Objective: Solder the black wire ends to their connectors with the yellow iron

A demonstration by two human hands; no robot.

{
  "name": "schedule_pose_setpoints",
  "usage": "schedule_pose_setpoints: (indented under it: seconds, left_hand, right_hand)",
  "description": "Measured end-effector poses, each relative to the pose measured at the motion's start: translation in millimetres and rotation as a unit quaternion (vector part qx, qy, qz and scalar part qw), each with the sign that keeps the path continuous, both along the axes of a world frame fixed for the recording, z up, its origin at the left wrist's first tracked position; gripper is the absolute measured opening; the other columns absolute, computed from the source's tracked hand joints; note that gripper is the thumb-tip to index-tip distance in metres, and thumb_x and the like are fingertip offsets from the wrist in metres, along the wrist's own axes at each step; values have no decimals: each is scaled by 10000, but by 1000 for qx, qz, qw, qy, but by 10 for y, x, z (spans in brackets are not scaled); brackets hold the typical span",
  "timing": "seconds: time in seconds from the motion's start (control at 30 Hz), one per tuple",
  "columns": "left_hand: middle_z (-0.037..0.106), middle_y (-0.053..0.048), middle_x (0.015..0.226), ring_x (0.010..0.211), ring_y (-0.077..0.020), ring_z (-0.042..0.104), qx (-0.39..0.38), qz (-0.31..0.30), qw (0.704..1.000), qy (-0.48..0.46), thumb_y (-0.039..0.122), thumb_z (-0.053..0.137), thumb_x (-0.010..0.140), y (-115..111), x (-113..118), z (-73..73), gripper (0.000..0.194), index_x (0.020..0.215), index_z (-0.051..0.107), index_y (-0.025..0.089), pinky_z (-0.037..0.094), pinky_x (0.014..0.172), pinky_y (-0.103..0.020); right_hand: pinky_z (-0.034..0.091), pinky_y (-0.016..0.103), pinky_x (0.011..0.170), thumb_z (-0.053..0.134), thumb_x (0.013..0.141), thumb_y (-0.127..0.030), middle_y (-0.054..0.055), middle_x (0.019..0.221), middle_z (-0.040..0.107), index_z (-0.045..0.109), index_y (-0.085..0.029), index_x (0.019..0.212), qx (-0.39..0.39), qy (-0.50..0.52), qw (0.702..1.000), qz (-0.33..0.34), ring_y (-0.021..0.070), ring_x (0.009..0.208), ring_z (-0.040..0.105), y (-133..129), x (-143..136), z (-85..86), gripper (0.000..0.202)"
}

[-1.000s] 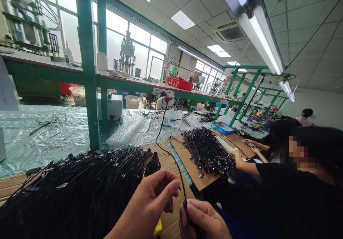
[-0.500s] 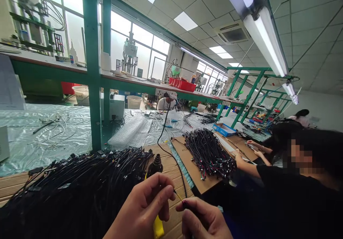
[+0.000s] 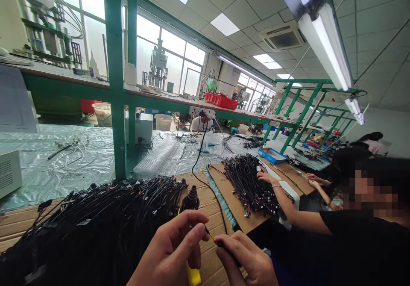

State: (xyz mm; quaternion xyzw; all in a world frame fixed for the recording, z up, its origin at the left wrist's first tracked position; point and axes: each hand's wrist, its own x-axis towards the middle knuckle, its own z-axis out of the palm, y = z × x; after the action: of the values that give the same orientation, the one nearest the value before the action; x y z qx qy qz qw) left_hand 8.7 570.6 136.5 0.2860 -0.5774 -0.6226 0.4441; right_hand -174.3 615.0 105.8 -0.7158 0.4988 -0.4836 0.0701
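Between my two hands runs a thin wire (image 3: 212,237), yellow along a short bare stretch and dark near my left fingers. My left hand (image 3: 176,247) is closed in a pinch on one end. Closed thumb to forefinger, my right hand (image 3: 250,258) grips the other end, where a small dark piece shows at the fingertips; its kind is too small to tell. Just behind my left hand stands a heat gun (image 3: 191,198), black stepped nozzle up, with yellow body parts partly covered by the hand. A large heap of black cables (image 3: 105,217) lies left of my hands.
A black cord (image 3: 214,192) rises from the cardboard (image 3: 205,187) to a power strip (image 3: 201,112). On the right, a person's hand (image 3: 265,175) touches another cable pile (image 3: 246,183). A green post (image 3: 117,85) stands at the bench's left, and a blue tray (image 3: 272,155) sits farther back.
My right hand has shifted slightly up and closer to my left, and less yellow wire shows. The person on the right has reached onto the cable pile. The view has turned slightly left.
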Motion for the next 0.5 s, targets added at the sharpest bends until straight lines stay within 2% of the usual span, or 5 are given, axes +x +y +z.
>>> schedule_pose_setpoints:
  seconds: [0.1,0.23,0.5]
  left_hand:
    - [680,7,821,599,-127,572,10,13,1000,20,440,552,881,-20,10,-45,261,950,667,215,462,594,-220]
    - [642,12,693,598,-135,542,10,6,1000,-2,439,554,880,-28,14,-83,262,808,639,202,440,601,-221]
    - [610,0,747,655,-150,537,6,3,999,-37,434,570,870,-64,43,-81,262,825,591,176,446,615,-243]
  right_hand:
    - [482,184,612,598,891,-219,48,758,664,734,-210,990,2,-2,1000,12,135,646,639,-43,22,-26,168]
    - [488,186,608,576,904,-222,57,771,661,729,-210,1010,11,13,1000,23,142,668,642,-98,44,-46,187]
    - [503,199,624,541,921,-205,64,796,659,708,-219,1059,37,74,996,45,157,688,650,-156,60,-14,217]
